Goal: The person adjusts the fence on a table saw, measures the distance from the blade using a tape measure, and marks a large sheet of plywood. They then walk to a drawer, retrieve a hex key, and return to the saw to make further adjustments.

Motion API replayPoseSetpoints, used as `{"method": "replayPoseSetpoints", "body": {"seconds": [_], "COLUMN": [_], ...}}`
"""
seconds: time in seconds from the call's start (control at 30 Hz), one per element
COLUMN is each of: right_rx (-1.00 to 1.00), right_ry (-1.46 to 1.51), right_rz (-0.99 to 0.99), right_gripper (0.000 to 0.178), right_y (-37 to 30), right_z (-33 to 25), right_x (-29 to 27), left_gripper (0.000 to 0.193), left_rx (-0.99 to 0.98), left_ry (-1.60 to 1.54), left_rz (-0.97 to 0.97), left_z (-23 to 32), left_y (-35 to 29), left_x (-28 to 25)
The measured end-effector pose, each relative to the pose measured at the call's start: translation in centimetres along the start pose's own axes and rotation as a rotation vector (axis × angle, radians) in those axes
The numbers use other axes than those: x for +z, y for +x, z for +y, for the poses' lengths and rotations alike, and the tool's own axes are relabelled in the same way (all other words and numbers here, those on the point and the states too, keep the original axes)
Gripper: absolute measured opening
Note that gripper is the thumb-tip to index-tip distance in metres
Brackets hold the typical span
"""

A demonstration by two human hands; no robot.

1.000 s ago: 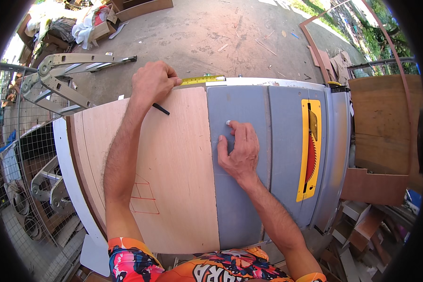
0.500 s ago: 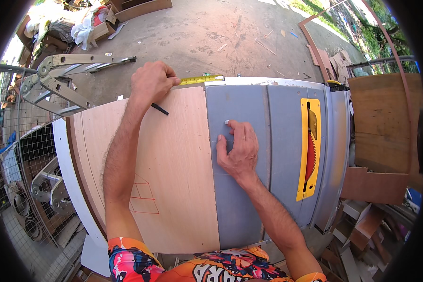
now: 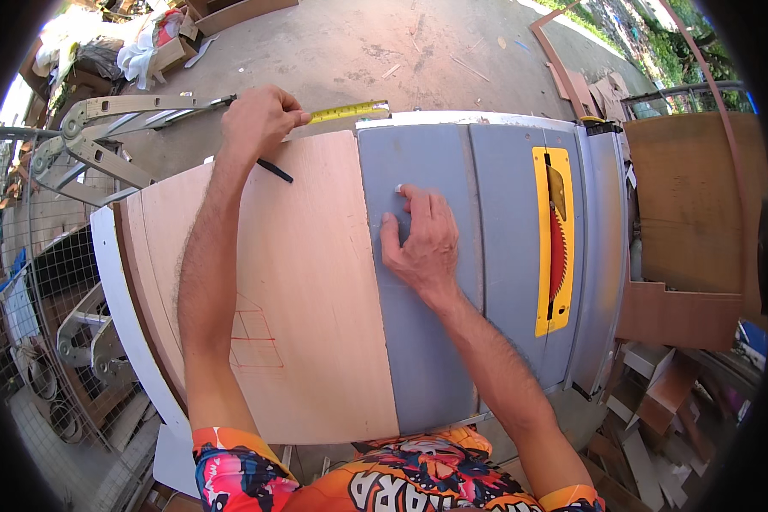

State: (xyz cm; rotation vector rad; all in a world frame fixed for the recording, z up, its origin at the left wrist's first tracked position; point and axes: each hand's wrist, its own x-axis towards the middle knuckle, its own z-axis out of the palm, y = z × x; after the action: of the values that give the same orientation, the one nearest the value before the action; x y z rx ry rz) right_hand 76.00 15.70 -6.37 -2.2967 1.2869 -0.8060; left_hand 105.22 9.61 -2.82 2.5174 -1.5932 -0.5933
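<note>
My left hand (image 3: pixel 263 119) is closed around a tape measure, whose body is hidden inside my fist. From it the yellow blade (image 3: pixel 348 111) runs to the right, just past the far edge of the pale wood-faced board (image 3: pixel 316 282). A black strap (image 3: pixel 276 171) hangs below my fist over the board. My right hand (image 3: pixel 424 235) rests on the grey table saw top (image 3: pixel 427 367), right of the board's edge. Thumb and forefinger stand apart, the others curl. At the forefinger's tip shows a small white spot (image 3: pixel 398 189) I cannot make out.
The red saw blade (image 3: pixel 558 256) stands in its yellow insert (image 3: pixel 540 290), right of my right hand. A folding ladder (image 3: pixel 94 141) is at the left, beside a wire mesh fence (image 3: pixel 26 282). Wood offcuts (image 3: pixel 657 384) lie at the lower right. Red lines (image 3: pixel 256 340) mark the board.
The whole view has shifted, so the saw and board sit higher and slightly further left. Both hands keep about the same places on them, the left still holding the tape measure.
</note>
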Motion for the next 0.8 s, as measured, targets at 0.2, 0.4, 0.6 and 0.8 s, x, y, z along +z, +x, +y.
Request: {"method": "replayPoseSetpoints", "body": {"seconds": [0.2, 0.4, 0.6, 0.8], "right_rx": [-0.062, 0.010, 0.020, 0.200], "right_ry": [0.052, 0.317, 0.643, 0.755], "right_rz": [0.119, 0.157, -0.025, -0.381], "right_gripper": [0.031, 0.032, 0.030, 0.031], "right_y": [-1.0, -4.2, -24.6, -44.8], "right_z": [0.7, 3.4, -2.1, -1.5], "right_x": [1.4, -1.0, -12.3, -19.3], "left_gripper": [0.047, 0.034, 0.027, 0.023], "left_rx": [0.118, -0.056, -0.313, -0.271], "left_ry": [-0.202, -0.371, -0.398, -0.113], "left_rz": [0.216, -0.080, -0.369, -0.253], "left_z": [-2.4, 1.0, 0.5, 4.4], "left_y": [-12.3, -36.6, -56.7, -63.0], "left_x": [-4.8, -3.0, 6.4, 12.5]}}
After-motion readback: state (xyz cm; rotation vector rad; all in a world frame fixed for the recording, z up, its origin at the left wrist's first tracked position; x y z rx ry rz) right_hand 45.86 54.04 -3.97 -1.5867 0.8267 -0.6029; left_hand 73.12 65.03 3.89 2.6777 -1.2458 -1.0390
